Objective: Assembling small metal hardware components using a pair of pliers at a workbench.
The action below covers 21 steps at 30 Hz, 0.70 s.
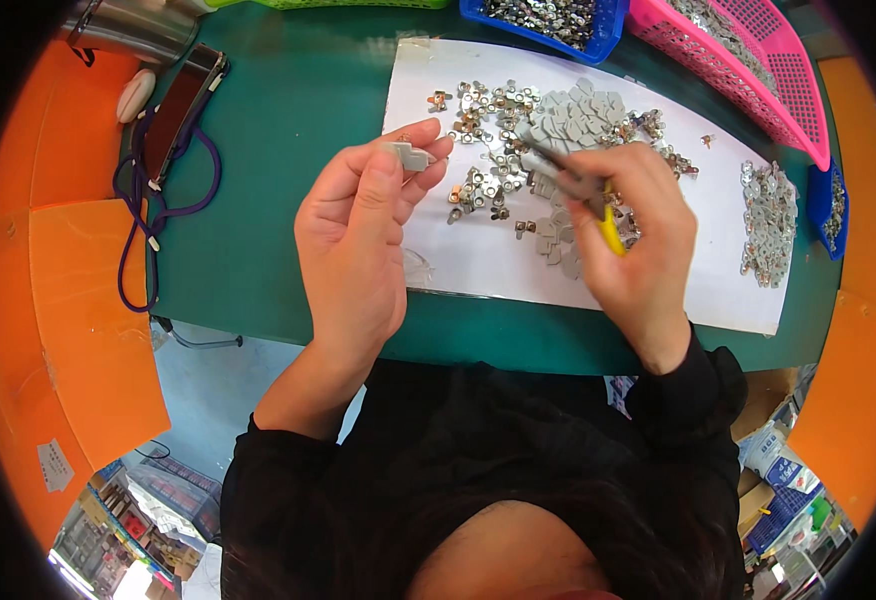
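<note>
Over the white sheet on the green table we work with both hands. Our left hand pinches a small grey pad between thumb and fingertips, raised above the sheet's left edge. Our right hand is clenched around yellow-handled tweezers, whose tips point toward a heap of grey pads beside scattered small metal clips. Blue and pink baskets of metal parts stand beyond.
</note>
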Tool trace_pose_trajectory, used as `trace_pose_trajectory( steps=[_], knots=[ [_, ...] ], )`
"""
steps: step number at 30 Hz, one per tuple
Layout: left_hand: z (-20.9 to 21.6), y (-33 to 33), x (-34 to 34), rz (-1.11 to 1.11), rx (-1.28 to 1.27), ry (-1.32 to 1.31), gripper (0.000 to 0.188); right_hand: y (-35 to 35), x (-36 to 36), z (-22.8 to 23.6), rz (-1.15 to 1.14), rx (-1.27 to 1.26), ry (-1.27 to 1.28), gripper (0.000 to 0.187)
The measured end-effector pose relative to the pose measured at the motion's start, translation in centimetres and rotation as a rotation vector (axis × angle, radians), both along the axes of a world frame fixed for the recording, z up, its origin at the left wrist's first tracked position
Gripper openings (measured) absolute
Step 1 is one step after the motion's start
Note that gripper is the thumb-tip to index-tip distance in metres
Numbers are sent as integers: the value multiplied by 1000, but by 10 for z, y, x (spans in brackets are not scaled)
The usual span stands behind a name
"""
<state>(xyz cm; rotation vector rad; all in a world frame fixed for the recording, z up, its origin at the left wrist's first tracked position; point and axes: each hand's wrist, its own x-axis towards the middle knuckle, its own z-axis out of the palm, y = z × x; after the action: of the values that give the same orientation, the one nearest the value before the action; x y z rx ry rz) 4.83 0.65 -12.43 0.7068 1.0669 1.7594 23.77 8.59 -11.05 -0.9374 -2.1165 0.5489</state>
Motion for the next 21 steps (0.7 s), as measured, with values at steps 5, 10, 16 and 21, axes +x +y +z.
trace_pose_trajectory(
  steps=[5,10,16,21],
  knots=[
    [-11,-8,2,1,0,-39,22,-5,8,8,71,-130,-195,25],
    [-14,-12,-5,34,147,15,22,-12,-5,2,177,29,-282,32],
    [-17,-26,-14,91,183,112,22,-19,8,20,225,104,-477,45],
    [-19,-32,-19,111,206,200,22,-46,18,16,277,203,-668,61]
  ],
)
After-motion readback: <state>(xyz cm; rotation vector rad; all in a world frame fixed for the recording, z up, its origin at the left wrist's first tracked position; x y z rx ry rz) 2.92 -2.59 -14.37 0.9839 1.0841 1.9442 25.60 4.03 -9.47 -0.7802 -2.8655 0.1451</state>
